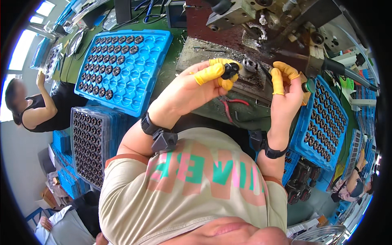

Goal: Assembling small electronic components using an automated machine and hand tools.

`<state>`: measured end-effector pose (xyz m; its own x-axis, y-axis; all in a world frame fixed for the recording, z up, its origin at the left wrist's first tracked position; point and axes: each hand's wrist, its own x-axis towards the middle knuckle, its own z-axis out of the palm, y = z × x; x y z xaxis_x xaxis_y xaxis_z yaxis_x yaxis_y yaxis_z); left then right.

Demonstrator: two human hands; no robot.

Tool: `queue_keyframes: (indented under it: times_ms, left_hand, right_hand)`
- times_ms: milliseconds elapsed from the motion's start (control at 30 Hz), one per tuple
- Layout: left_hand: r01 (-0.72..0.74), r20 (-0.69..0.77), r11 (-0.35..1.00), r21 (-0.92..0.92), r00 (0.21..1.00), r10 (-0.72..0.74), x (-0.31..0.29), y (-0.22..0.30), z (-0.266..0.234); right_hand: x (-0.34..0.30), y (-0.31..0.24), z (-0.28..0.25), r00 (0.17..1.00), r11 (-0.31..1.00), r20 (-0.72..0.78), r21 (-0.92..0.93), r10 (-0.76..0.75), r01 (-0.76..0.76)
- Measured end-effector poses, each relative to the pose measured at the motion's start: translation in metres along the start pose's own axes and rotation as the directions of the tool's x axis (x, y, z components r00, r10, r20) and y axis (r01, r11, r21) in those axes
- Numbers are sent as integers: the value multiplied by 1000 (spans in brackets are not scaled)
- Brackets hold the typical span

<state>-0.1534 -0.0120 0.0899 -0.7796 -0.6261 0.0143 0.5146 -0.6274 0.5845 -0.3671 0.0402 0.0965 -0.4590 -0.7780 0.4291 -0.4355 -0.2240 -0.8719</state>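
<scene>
My left hand (196, 83), with yellow covers on several fingertips, pinches a small black round part (230, 71). It holds this part just left of a metal fixture (250, 65) on the machine's bed. To the right of the fixture, my right hand (287, 83) also wears yellow finger covers and has its thumb and fingers drawn together. A thin dark rod (266, 73) lies close to those fingertips; whether they grip it I cannot tell. Red-handled pliers (228, 108) rest on the bench below my hands.
A blue tray (157, 61) at the left holds rows of black round parts. Another filled blue tray (300, 139) stands at the right, and stacked trays (108, 139) sit lower left. Above my hands is a machine head (232, 16). Another person (45, 104) sits at the far left.
</scene>
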Motion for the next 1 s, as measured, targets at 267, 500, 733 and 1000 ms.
queue_keyframes:
  times_ms: [267, 500, 733, 1000]
  left_hand:
    - [-231, 163, 95, 968, 872, 462, 44, 6, 20]
    - [-248, 299, -173, 953, 857, 420, 54, 16, 19]
    - [-140, 247, -311, 940, 908, 338, 55, 23, 25]
    - [-184, 240, -173, 968, 883, 403, 55, 11, 23]
  right_hand:
    - [-14, 13, -33, 984, 969, -102, -215, -144, 120]
    - [-23, 15, -52, 985, 941, -110, -326, -134, 92]
    - [-22, 17, -54, 982, 928, -81, -347, -173, 135]
    - [-19, 23, -69, 975, 883, -96, -448, -202, 139]
